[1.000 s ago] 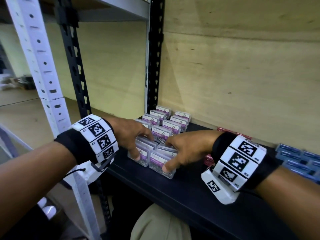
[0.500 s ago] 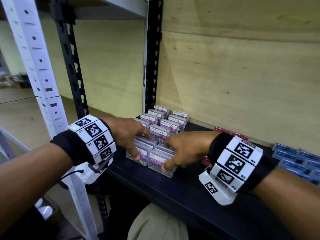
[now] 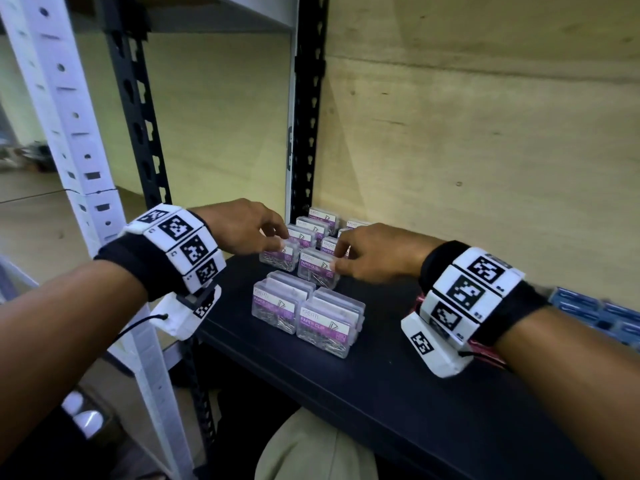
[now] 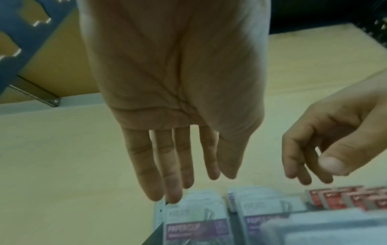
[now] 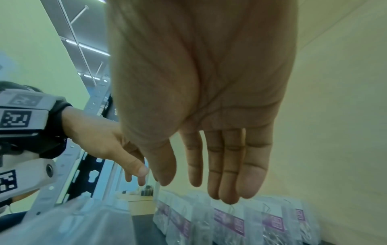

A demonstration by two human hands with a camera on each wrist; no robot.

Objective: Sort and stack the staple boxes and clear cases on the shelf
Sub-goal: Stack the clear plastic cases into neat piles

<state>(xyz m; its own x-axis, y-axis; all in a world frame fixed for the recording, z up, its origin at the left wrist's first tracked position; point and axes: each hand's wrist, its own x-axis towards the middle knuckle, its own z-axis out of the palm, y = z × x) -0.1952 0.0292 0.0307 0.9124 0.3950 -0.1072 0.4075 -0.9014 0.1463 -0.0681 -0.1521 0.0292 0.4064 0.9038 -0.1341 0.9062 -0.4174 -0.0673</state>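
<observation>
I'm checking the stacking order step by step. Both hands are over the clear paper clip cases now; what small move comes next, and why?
Probably lower both hands and close the fingers on the next pair of cases. The left hand and right hand reach over the second row with straight fingers, holding nothing in the wrist views, while the front pair sits free near the shelf edge.

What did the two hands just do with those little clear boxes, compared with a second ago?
Both hands let go of the front pair of clear cases and moved back along the shelf. The left hand and right hand now reach, fingers loose, over the next pair of cases. The front pair stays near the shelf edge; the rows behind and the red boxes are unchanged.
</observation>
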